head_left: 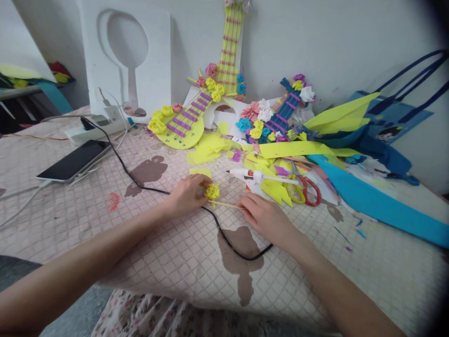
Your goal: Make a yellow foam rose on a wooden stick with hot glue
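My left hand (191,193) is closed around the left side of a yellow paper flower (212,191), with its fingers bent at the petals. In my right hand (263,213) the fingers are pinched on a thin wooden stick (226,204). The stick's other end reaches the lower edge of the flower. Just behind my left fingers lies a small yellow paper square (200,172). A white hot glue gun (245,174) rests behind my right hand. Red-handled scissors (310,191) lie to its right.
A black cord (219,224) runs across the table under my hands. At left are a phone (73,161) and a white power strip (94,128). Decorated paper instruments (185,121) lean at the back. Blue crepe paper (379,201) and a blue bag (393,121) occupy the right.
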Demonstrator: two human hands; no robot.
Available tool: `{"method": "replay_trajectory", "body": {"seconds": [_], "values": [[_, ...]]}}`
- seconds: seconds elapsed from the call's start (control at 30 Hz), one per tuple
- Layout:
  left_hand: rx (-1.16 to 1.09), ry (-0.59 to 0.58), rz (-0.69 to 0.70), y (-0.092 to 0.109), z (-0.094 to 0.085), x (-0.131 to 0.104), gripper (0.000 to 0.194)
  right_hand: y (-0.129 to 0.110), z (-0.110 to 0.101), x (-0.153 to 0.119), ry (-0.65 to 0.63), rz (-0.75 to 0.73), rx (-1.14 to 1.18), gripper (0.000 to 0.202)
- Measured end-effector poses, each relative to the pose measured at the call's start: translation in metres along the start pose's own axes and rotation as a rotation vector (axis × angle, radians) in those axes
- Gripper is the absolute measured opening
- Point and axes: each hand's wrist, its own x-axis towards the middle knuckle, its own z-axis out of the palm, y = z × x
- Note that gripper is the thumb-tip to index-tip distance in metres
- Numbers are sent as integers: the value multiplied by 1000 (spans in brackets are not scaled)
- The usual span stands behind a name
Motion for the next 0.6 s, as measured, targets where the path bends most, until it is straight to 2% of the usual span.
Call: {"method": "replay_trajectory", "body": {"seconds": [0.4,0.6], "values": [[-73,8,-9,0,0,-1,30,-3,-1,0,12,-1,4,13],[-240,8,-48,-2,-1,-2,30,-5,2,0,149,58,224,14]]}}
